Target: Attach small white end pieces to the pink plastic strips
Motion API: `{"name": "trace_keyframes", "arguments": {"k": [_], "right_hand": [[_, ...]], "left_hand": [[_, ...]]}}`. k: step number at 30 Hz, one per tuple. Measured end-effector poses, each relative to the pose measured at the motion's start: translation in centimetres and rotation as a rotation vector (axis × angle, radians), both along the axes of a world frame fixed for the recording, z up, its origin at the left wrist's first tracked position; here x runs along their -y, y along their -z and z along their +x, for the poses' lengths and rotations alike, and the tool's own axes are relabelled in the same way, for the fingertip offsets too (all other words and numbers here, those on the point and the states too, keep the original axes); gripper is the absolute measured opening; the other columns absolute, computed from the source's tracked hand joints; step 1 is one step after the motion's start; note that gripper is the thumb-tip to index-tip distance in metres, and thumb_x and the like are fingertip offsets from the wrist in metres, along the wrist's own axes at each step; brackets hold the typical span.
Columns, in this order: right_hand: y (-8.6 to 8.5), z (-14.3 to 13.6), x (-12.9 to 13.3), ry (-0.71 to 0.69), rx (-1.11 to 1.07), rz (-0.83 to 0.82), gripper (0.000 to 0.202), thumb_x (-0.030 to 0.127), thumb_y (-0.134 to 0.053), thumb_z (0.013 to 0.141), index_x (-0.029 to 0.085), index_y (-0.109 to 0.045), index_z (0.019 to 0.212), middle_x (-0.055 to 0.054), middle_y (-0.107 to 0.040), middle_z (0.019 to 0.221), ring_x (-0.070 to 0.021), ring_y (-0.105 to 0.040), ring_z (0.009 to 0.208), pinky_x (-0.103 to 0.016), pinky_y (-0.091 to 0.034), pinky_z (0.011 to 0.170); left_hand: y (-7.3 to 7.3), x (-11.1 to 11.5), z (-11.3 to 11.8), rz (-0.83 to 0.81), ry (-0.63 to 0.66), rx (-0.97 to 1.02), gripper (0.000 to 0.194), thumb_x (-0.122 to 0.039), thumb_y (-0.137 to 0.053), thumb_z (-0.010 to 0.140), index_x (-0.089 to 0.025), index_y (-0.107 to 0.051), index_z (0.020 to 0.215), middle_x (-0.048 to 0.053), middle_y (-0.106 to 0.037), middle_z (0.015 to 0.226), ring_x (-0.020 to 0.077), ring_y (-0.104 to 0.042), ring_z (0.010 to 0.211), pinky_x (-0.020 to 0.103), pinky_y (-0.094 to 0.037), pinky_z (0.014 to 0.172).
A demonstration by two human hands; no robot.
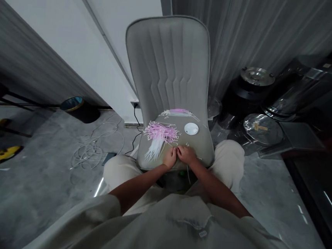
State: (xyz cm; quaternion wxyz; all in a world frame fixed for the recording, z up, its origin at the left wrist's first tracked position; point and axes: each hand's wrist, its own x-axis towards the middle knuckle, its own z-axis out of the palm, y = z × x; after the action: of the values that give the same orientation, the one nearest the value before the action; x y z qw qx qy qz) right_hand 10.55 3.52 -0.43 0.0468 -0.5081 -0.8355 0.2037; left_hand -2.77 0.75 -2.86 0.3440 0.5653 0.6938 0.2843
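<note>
My left hand [170, 157] and my right hand [186, 155] meet over the front of a grey padded chair seat [207, 151]. Both have their fingers closed in a pinch, fingertips close together; what lies between them is too small to make out. A thin pale strand [188, 175] hangs below my right wrist. Just left of my hands lies a pile of thin pink and white plastic strands [161, 133] with small hooked ends. Beyond it rests a smaller pink and white bunch [178, 111]. A round white disc [191, 129] sits behind my right hand.
The chair's backrest [168, 59] rises in front of me. Coiled pale cable [87, 156] and a dark bin [80, 109] are on the floor to the left. On the right stand metal-lidded containers [257, 76] and a round clear-topped one [263, 129].
</note>
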Motion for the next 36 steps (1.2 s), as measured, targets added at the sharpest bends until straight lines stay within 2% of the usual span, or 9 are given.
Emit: {"name": "trace_keyframes", "arguments": {"k": [16,19,22,26,30,36], "right_hand": [[0.4,0.1,-0.3,0.002,-0.006,0.022,0.035,0.038,-0.058,0.094,0.017,-0.058,0.123,-0.009,-0.061,0.123,-0.0201,-0.062,0.105,-0.042,-0.054,0.089],[0.6,0.2,-0.3,-0.001,-0.008,0.041,0.034,0.038,-0.058,0.095,0.017,-0.059,0.122,-0.009,-0.061,0.122,-0.0197,-0.062,0.104,-0.041,-0.055,0.089],[0.7,0.2,-0.3,0.004,-0.025,0.070,0.033,0.038,-0.057,0.095,0.016,-0.060,0.119,-0.008,-0.062,0.118,-0.0187,-0.063,0.101,-0.040,-0.055,0.087],[0.8,0.4,-0.3,0.004,-0.083,0.121,0.025,0.035,-0.052,0.097,0.014,-0.064,0.105,-0.006,-0.067,0.100,-0.0154,-0.063,0.088,-0.035,-0.052,0.082],[1.1,0.6,-0.4,-0.016,-0.159,0.187,0.025,0.025,-0.044,0.097,0.015,-0.065,0.086,-0.007,-0.067,0.082,-0.0154,-0.059,0.076,-0.028,-0.043,0.073],[1.6,0.9,-0.4,-0.029,-0.289,0.283,0.023,0.020,-0.045,0.091,0.018,-0.060,0.074,-0.004,-0.062,0.067,-0.0151,-0.053,0.065,-0.027,-0.036,0.064]], "left_hand": [[0.6,0.1,-0.1,0.052,-0.014,0.042,0.033,-0.037,-0.057,0.094,-0.015,-0.059,0.118,0.009,-0.063,0.116,0.0192,-0.063,0.100,0.040,-0.056,0.086],[0.4,0.1,0.0,0.088,-0.028,0.065,0.031,-0.039,-0.057,0.094,-0.013,-0.061,0.111,0.007,-0.065,0.106,0.0168,-0.064,0.092,0.037,-0.055,0.082],[0.3,0.2,0.0,0.136,-0.041,0.079,0.034,-0.044,-0.047,0.098,-0.014,-0.062,0.089,0.003,-0.063,0.084,0.0146,-0.060,0.079,0.032,-0.051,0.077],[0.3,0.4,-0.2,0.188,-0.035,0.090,0.044,-0.049,-0.034,0.099,-0.019,-0.054,0.073,0.002,-0.055,0.070,0.0156,-0.053,0.070,0.029,-0.041,0.070],[0.1,0.6,-0.3,0.218,-0.025,0.124,0.043,-0.050,-0.035,0.098,-0.020,-0.049,0.071,0.001,-0.052,0.069,0.0149,-0.048,0.068,0.029,-0.036,0.068],[-0.5,0.9,-0.6,0.225,-0.018,0.203,0.043,-0.047,-0.035,0.098,-0.020,-0.040,0.065,-0.002,-0.043,0.063,0.0123,-0.041,0.062,0.028,-0.030,0.061]]}}
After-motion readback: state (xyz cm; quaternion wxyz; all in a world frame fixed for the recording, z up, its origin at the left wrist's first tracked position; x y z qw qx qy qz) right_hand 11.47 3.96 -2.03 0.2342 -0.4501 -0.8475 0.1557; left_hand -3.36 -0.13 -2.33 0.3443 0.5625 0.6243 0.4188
